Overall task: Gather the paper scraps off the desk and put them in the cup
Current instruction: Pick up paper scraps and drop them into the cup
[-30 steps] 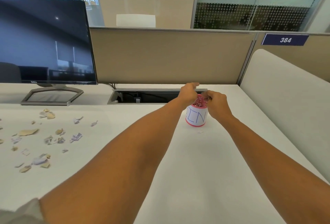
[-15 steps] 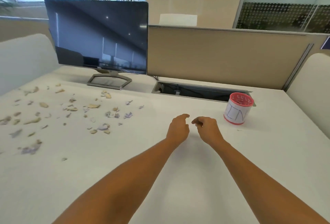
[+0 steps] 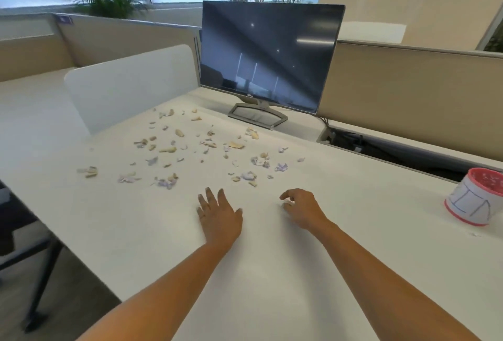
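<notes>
1. The paper scraps (image 3: 206,147) lie scattered across the far left half of the white surface (image 3: 272,272), from near its left edge to the foot of the monitor. They are small, torn and irregular, tan, white and pale purple, some curled or crumpled, and all sit loose and apart from both hands.
2. The cup (image 3: 475,196) stands at the right edge of the surface, well apart from the scraps. It is short and round, with a red rim and red base, a white paper band marked with blue lines around its wall, and small bits showing inside its mouth.
3. The left hand (image 3: 217,215) is palm down, low over the bare surface just short of the nearest scraps. Its fingers (image 3: 211,196) are straight and spread wide, pointing toward the scraps and holding nothing. Whether the palm touches the surface cannot be told.
4. The right hand (image 3: 302,208) is beside it, nearer the cup side, palm down with its fingers (image 3: 285,195) curled loosely inward, empty.
5. Both forearms are bare and reach in from the near edge.
6. A dark, flat monitor (image 3: 269,55) on a grey open-frame stand sits at the far edge, with beige fabric partitions (image 3: 408,90) behind it.
</notes>
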Motion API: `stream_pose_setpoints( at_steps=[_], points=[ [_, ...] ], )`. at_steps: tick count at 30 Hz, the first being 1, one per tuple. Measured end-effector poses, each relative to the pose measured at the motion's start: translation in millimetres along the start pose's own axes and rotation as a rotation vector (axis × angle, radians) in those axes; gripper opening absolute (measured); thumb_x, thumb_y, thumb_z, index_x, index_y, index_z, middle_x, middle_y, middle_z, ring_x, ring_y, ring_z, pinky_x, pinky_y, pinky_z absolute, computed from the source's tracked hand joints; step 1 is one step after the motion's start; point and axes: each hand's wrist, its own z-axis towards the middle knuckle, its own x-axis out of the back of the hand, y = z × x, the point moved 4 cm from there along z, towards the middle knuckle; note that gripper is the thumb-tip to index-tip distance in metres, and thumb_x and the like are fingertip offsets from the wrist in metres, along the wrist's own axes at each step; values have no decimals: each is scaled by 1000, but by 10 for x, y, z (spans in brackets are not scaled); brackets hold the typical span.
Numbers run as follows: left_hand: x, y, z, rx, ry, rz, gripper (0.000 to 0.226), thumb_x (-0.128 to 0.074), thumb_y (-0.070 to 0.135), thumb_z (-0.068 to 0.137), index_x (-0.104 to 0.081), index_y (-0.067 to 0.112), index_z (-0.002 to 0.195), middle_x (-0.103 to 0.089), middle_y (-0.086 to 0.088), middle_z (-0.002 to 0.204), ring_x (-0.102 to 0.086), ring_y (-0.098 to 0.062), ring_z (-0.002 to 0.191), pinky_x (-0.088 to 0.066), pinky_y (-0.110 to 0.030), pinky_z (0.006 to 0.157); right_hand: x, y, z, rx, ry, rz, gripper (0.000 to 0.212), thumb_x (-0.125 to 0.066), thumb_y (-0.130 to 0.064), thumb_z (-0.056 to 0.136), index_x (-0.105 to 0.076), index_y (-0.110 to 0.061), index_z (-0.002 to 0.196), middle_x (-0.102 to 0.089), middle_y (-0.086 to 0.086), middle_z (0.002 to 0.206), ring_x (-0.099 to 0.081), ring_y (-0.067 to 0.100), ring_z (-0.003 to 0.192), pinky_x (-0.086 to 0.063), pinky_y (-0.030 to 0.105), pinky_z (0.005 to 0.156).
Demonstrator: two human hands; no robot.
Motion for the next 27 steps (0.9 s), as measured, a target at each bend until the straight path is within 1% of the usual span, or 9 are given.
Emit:
stream_pose_setpoints(
  at_steps=[2,5,10,14,16,20,24,27],
  points=[
    [11,-149,22,82,-34,-11,77,-44,41,93,0,8,148,12,-16,156,12,-36,144,0,-44,118,-105,-124,56,12,-38,-23,31,-50,-11,91,-55,-10,122,-48,8,136,-45,22,125,-35,27,102],
    [-11,-225,118,110,-99,-46,83,-44,42,93,5,4,147,14,-20,155,10,-35,145,1,-42,119,-217,-266,137,28,-72,-54,40,-49,-15,93,-45,-10,132,-40,7,144,-37,22,133,-28,28,107],
    [-56,-139,389,24,-182,-26,82,-42,40,94,6,-1,146,11,-23,155,8,-35,145,0,-41,119,-321,-367,311,-17,-98,-105,53,-47,-21,95,-28,-13,144,-15,12,156,-24,27,141,-24,33,112],
    [-96,-31,631,-48,-245,-11,80,-42,39,95,6,-2,146,11,-21,155,9,-33,145,1,-40,119,-371,-384,469,-70,-83,-97,60,-47,-23,95,-19,-11,146,-5,16,157,-22,29,142,-25,32,112],
    [-120,23,744,-84,-266,-5,79,-41,37,96,6,-1,146,11,-20,156,9,-32,146,1,-40,118,-407,-385,542,-100,-81,-80,64,-48,-24,94,-15,-10,147,-1,16,157,-17,28,144,-23,33,113],
    [-165,120,929,-179,-309,23,73,-39,32,98,5,0,146,9,-17,157,7,-31,146,2,-39,118,-477,-436,683,-97,-102,-74,67,-48,-26,94,-11,-12,148,4,16,157,-5,27,146,-17,33,115],
    [-200,172,1035,-296,-336,68,62,-34,27,99,-3,4,148,5,-15,157,5,-28,147,1,-39,118,-516,-512,835,-29,-142,-101,64,-49,-24,94,-15,-15,148,-1,14,157,-7,26,146,-15,31,115],
    [-222,177,1042,-382,-321,59,52,-29,21,100,-12,9,148,-3,-10,158,-1,-23,147,0,-38,119,-569,-561,892,15,-188,-137,59,-44,-18,97,-15,-16,148,-2,13,158,-5,25,146,-11,31,116]
  ],
)
